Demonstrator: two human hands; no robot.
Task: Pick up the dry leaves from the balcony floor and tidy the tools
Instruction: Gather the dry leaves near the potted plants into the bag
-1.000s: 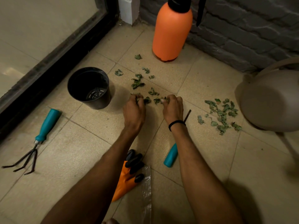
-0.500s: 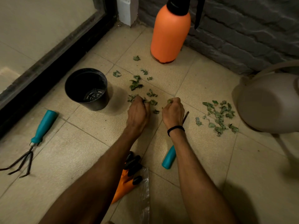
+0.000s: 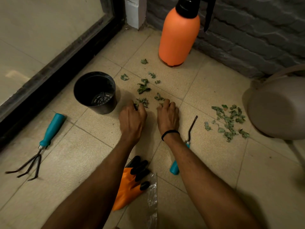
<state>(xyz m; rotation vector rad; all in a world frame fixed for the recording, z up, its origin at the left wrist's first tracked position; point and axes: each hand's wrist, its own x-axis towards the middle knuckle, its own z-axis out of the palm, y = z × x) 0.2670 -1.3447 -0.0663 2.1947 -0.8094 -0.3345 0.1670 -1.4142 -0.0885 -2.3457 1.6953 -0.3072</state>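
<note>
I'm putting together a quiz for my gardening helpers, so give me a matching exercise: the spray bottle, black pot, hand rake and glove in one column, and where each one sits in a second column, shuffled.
Things
1. orange spray bottle
2. black pot
3. hand rake
4. orange glove

Places
A. lying flat, lowest in the picture
B. upright by the grey brick wall
C. lying flat at far left, near the dark door frame
D. upright, just left of the left hand

Pairs: 1-B, 2-D, 3-C, 4-A
</note>
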